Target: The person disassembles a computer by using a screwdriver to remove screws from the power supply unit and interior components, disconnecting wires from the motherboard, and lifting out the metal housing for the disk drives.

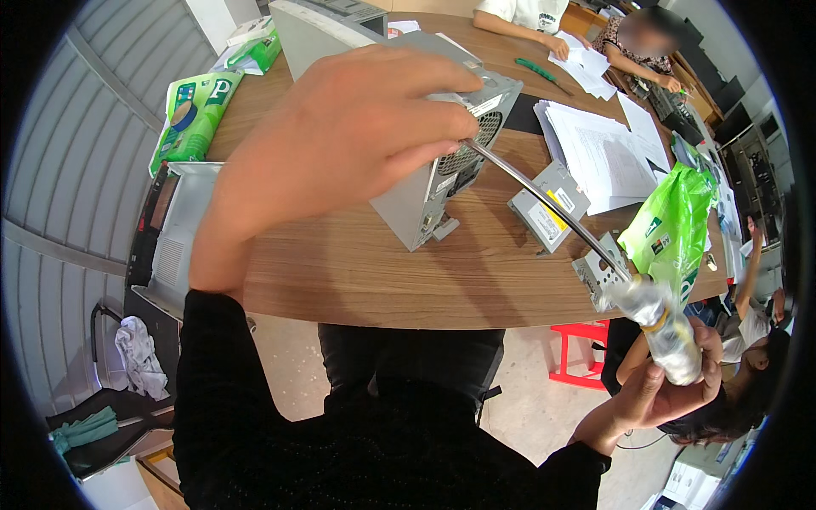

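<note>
A grey metal computer case stands on the wooden table in front of me, its vented rear panel turned to the right. My left hand lies over it, fingers curled at the rear edge; the thumb is hidden. My right hand, at the lower right, is closed around the handle of a long screwdriver. Clear plastic wraps that handle, which is slightly blurred. From there the shaft slants up to the left, and its tip meets the rear panel beside my left fingertips. Whether those fingers touch the tip, I cannot tell.
A boxy metal drive unit, a metal bracket and a green bag lie to the right, near papers. Left stand a removed panel and a green package. Other people sit across the table and at right.
</note>
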{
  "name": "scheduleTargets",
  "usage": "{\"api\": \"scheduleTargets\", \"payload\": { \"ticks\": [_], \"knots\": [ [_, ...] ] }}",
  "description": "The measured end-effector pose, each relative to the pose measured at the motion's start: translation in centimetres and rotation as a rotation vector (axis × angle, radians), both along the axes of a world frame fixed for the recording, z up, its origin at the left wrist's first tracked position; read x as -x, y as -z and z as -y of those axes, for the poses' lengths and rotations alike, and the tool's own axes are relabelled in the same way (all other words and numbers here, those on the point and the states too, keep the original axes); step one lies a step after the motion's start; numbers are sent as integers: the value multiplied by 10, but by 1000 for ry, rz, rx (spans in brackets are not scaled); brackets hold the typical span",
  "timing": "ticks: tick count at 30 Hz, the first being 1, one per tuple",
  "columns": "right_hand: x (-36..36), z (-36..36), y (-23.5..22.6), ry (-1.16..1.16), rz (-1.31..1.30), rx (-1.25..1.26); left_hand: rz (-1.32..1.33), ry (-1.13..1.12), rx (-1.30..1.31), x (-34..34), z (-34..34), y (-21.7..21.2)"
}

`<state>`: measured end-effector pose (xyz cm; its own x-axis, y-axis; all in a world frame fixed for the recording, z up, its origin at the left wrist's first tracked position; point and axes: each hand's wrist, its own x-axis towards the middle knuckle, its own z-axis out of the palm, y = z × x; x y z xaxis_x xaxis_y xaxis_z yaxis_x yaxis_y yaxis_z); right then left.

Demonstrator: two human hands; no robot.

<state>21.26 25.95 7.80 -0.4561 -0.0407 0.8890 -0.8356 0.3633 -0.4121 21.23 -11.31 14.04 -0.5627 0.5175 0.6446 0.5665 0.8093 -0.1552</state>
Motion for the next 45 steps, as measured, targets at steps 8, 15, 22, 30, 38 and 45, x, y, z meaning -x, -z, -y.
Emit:
{"api": "scheduleTargets", "payload": {
  "ticks": [8, 15, 22, 30, 38, 45],
  "knots": [
    [-4, -7, 5, 135, 280, -51, 71, -25, 58, -3, 0, -6],
    [2, 1, -3, 71, 91, -114, 135, -71, 60, -7, -9, -17],
    [3, -10, -4, -13, 66, -203, 151, -55, 35, -5, -7, -18],
    [2, -16, 6, -74, 176, -204, 148, -50, 53, -6, -2, -15],
    [-8, -2, -6, 98, 304, -93, 147, -42, 36, -5, -2, -13],
    [4, -11, 7, 47, 144, -144, 117, -44, 52, -6, -3, -12]
  ]
}}
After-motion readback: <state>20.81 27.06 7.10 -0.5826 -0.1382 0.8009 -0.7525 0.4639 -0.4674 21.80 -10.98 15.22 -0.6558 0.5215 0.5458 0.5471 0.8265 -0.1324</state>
